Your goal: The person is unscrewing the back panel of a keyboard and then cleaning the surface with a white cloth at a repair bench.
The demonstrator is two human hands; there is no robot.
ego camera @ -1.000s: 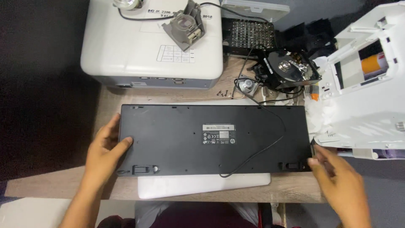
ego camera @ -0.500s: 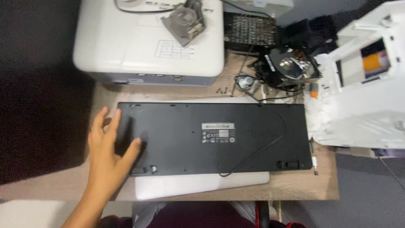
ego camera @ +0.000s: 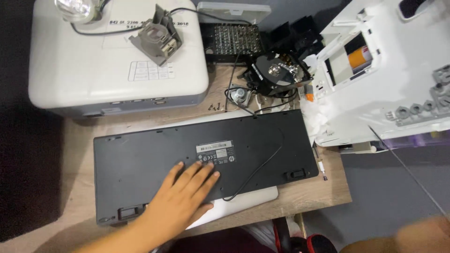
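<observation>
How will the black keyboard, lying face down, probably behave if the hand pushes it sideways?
The black keyboard looks like a rigid slab, so it would probably slide as one piece, not bend. It rests partly on a thin white device, so it may rock or drag that along. Its loose cable could trail or snag. The left hand lies flat on it.

Twelve o'clock: projector [ego camera: 117, 56] and opened drive [ego camera: 281, 72] block the keyboard's [ego camera: 140, 159] far edge.
Three o'clock: white casing [ego camera: 389, 70] crowds (tightly).
Nine o'clock: bare tabletop [ego camera: 77, 154], passable.

Keyboard [ego camera: 206, 164] before projector [ego camera: 117, 61] (on table [ego camera: 309, 197])
</observation>
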